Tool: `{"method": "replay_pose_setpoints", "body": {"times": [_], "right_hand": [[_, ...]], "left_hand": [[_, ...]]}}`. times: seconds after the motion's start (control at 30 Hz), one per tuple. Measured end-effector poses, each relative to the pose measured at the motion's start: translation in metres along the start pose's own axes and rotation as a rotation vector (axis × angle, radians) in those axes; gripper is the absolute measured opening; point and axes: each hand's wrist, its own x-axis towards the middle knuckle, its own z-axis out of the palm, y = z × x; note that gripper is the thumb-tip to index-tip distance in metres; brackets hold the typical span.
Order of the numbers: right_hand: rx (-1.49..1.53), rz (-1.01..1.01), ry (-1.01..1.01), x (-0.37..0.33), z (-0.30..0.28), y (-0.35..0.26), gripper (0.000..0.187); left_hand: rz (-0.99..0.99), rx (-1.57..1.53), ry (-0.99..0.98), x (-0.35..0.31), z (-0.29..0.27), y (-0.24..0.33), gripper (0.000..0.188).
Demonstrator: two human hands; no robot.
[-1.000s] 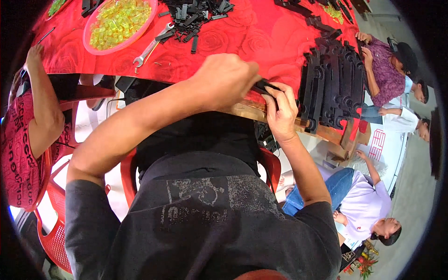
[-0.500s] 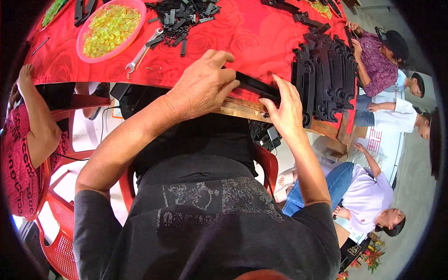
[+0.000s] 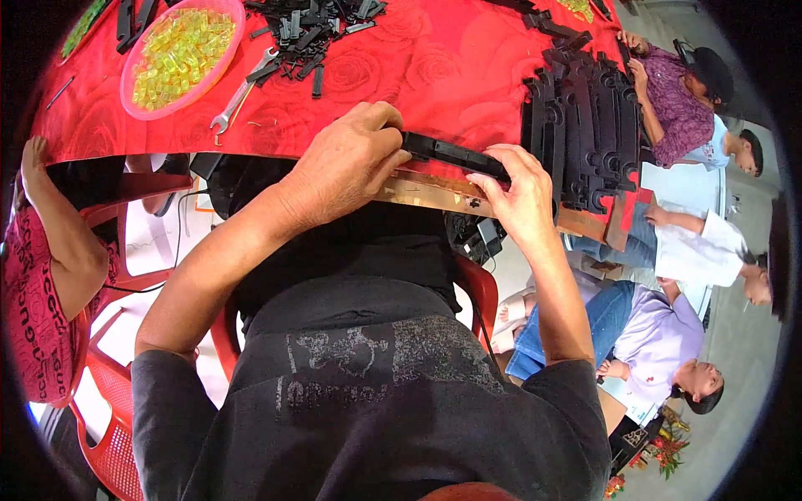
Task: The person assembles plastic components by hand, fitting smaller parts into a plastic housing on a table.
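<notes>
A red rose-patterned surface [image 3: 455,96] spreads ahead, with notched black bars [image 3: 576,138] massed on its right and a pink bowl [image 3: 156,115] of yellow pieces [image 3: 185,60] on its left. Both hands, left [image 3: 351,163] and right [image 3: 521,190], are partly curled, grasping opposite ends of one long black part [image 3: 455,153] over the near edge. Two-handed positioning seems the step in hand; the next move calls for even control. Beyond lies a wrench [image 3: 242,93].

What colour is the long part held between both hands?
The long part is black, seen best in the head view.
</notes>
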Motion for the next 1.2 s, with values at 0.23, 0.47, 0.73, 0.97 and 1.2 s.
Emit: {"method": "replay_pose_setpoints", "body": {"times": [0.23, 0.47, 0.73, 0.97, 1.2], "right_hand": [[0.042, 0.062, -0.040, -0.002, -0.004, -0.011, 0.032], [0.016, -0.055, 0.019, -0.003, -0.009, -0.016, 0.031], [0.030, 0.019, 0.039, -0.004, -0.016, -0.033, 0.030], [0.522, 0.308, -0.267, -0.010, -0.014, -0.024, 0.030], [0.979, 0.618, -0.472, -0.010, -0.006, -0.023, 0.037]], "left_hand": [[0.015, 0.014, 0.024, -0.001, -0.002, -0.001, 0.016], [0.028, 0.020, 0.015, -0.002, -0.002, 0.001, 0.016], [0.058, 0.035, 0.055, -0.003, 0.000, -0.002, 0.015], [0.164, 0.109, 0.018, 0.007, -0.007, -0.006, 0.014], [0.222, 0.147, 0.025, 0.017, -0.010, -0.013, 0.014]]}}
